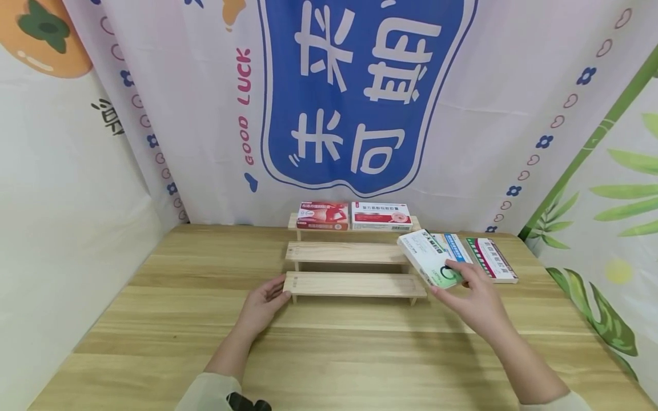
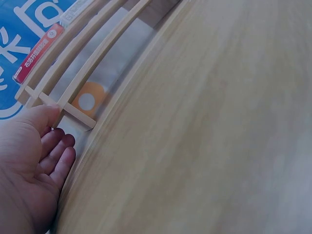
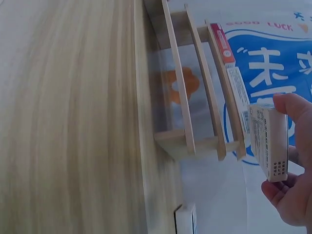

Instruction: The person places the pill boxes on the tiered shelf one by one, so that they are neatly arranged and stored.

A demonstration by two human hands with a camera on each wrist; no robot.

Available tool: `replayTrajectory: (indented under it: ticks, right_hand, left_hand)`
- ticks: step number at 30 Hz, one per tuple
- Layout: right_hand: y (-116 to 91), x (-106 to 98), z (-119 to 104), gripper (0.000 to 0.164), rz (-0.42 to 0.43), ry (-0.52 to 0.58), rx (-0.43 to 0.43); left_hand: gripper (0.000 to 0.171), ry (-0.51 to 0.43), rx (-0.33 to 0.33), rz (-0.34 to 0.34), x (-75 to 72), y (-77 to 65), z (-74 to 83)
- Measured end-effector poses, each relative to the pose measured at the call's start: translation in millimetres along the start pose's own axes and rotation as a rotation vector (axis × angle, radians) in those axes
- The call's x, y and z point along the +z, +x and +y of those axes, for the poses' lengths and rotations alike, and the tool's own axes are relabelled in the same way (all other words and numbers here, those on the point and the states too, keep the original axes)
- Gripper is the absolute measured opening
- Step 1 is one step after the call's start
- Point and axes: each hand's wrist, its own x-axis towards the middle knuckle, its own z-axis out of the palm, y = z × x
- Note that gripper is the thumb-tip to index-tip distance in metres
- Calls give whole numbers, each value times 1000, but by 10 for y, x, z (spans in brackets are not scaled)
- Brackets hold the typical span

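A three-step wooden rack point(image 1: 354, 284) stands on the table. At the left end of its lowest step, my left hand point(image 1: 259, 305) grips the wood; the left wrist view shows the thumb against the end and the fingers curled beside it. My right hand point(image 1: 478, 302) holds a white and green medicine box point(image 1: 422, 256) by its near end, tilted and raised beside the rack's right end. The same box point(image 3: 267, 141) shows its printed edge in the right wrist view. On the top step lie a red medicine box point(image 1: 323, 216) and a white and red medicine box point(image 1: 381, 216), side by side.
Right of the rack, a blue and white box point(image 1: 454, 246) lies on the table point(image 1: 329, 354), partly hidden behind the held box. Beside it lies a white box with green and maroon edges point(image 1: 492, 260). A printed curtain point(image 1: 205, 125) hangs behind the table.
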Motion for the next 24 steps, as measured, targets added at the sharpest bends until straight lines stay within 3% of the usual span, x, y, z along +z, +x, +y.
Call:
replayTrajectory:
  ticks: [16,24]
  right_hand:
    - [91,383,-423,68,-39,67,-177]
    - [187,612,-620,65,-99,91,-214]
  left_hand:
    - [49,5,3,6,9,10,-7]
    - [49,5,7,6,6,13,-20]
